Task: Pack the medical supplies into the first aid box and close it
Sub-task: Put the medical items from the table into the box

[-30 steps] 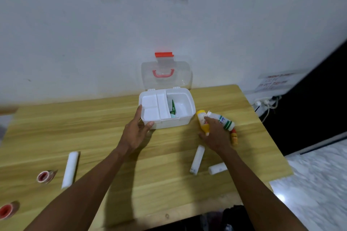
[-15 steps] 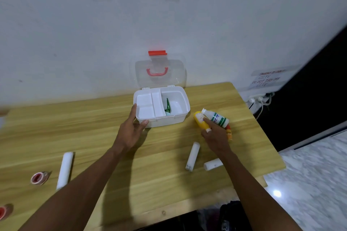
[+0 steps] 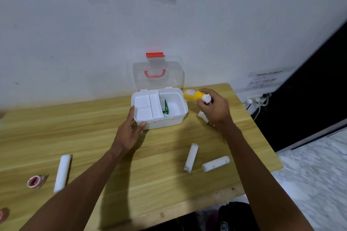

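Observation:
The white first aid box (image 3: 169, 123) stands open on the wooden table, its clear lid (image 3: 157, 75) with red handle upright against the wall. A white tray fills its left half; a green tube (image 3: 166, 107) lies in the right half. My left hand (image 3: 131, 129) grips the box's front left corner. My right hand (image 3: 216, 110) holds a yellow bottle (image 3: 192, 95) with a white cap, lifted just right of the box's rim. A white bottle (image 3: 203, 115) lies on the table, mostly hidden under that hand.
Two white gauze rolls (image 3: 191, 157) (image 3: 216, 163) lie at front right, a third roll (image 3: 62, 172) at front left beside a red tape roll (image 3: 34, 182). Another red item (image 3: 2, 214) sits at the left edge. Power sockets and cables (image 3: 257, 99) hang beyond the table's right edge.
My right hand picked the yellow bottle up off the table and carried it up toward the box's right rim. The left hand stayed on the box corner.

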